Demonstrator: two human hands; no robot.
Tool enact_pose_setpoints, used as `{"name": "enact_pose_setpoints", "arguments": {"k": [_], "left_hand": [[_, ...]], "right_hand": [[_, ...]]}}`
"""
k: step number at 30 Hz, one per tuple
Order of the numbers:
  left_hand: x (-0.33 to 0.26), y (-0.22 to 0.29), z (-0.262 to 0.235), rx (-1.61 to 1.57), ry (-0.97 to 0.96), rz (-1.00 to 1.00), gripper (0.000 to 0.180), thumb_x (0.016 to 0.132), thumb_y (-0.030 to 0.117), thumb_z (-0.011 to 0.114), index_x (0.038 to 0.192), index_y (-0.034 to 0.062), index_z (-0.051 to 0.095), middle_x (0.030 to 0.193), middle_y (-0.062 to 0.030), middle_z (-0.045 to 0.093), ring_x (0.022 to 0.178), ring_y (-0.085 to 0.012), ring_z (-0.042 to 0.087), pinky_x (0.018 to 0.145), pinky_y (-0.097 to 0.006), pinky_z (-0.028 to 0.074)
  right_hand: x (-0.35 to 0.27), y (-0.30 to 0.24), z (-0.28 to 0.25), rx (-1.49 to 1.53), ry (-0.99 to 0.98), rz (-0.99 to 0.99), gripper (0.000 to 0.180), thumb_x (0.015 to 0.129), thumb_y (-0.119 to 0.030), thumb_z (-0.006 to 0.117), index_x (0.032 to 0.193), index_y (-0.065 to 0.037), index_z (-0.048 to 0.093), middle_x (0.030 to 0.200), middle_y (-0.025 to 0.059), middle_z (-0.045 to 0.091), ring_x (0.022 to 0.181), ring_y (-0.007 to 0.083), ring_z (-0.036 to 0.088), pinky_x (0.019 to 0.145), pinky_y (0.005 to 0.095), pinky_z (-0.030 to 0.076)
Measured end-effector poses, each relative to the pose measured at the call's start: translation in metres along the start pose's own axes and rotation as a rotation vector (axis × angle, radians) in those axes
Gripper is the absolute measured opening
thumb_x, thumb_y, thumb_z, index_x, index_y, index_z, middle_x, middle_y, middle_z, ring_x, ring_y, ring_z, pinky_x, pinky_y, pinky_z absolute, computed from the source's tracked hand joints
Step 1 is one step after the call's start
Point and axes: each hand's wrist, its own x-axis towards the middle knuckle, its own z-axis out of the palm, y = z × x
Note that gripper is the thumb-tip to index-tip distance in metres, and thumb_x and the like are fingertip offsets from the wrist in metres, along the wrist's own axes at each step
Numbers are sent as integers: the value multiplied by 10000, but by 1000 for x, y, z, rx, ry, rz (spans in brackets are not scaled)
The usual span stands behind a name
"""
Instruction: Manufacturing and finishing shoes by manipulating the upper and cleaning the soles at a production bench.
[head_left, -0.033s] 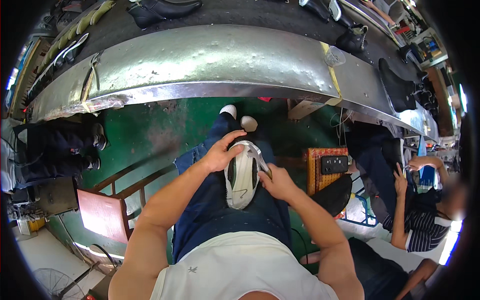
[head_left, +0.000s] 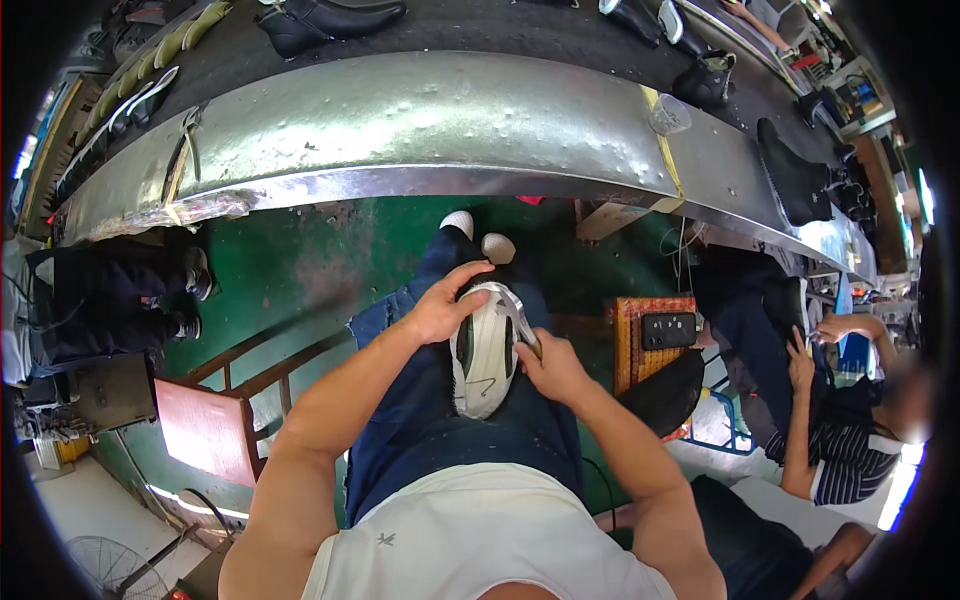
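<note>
On the lap, white shoe (head_left: 483,350) is gripped by left hand (head_left: 440,310); right hand (head_left: 550,365), clenching a tool (head_left: 528,335), is best kept steady.

Shoe sole (head_left: 483,350), frame centre: white, dark-edged. Floor (head_left: 290,270): green. Workbench (head_left: 420,130), top: silver-grey. Boot (head_left: 330,18), upper edge: black.

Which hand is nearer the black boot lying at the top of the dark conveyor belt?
Left. The left hand rests on the toe end of the white shoe sole, below the black boot; the right hand sits lower and further right, at the sole's side.
</note>
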Motion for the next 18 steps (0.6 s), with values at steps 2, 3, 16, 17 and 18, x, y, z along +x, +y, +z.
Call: {"name": "enact_pose_setpoints", "arguments": {"k": [2,3,16,17,18], "left_hand": [[2,8,1,-20,5,-9,476,1034,194,608,1482,94,484,1530,-84,449,1375,-188,439,1155,-334,347],[2,12,0,-18,-14,-43,481,1025,186,625,1479,97,493,1490,-74,484,1335,-175,466,1135,-328,371],[3,20,16,-81,64,-168,530,994,171,663,1493,124,492,1285,-108,646,1125,-194,624,998,-326,499],[0,21,20,-80,60,-172,530,994,171,663,1493,124,492,1285,-108,646,1125,-194,624,998,-326,499],[-8,21,27,83,151,-157,564,984,208,673,1502,108,473,1318,-153,635,1165,-240,626,1016,-341,491]], "right_hand": [[-7,-5,3,-30,22,15,268,972,-226,629,1032,32,585,851,293,677,821,487,666,728,519,520],[-10,-7,2,-59,47,32,267,971,-225,631,1031,31,585,855,287,683,823,486,669,738,528,520],[-9,-54,-45,140,-95,191,351,1028,-305,565,918,29,577,752,140,676,669,271,674,645,401,526],[-1,-46,-36,22,-3,137,347,1028,-307,568,920,23,578,744,114,669,661,226,667,622,388,516],[6,-38,-32,-14,-166,250,348,1020,-317,579,947,22,565,728,115,644,663,243,652,635,407,507]]}}
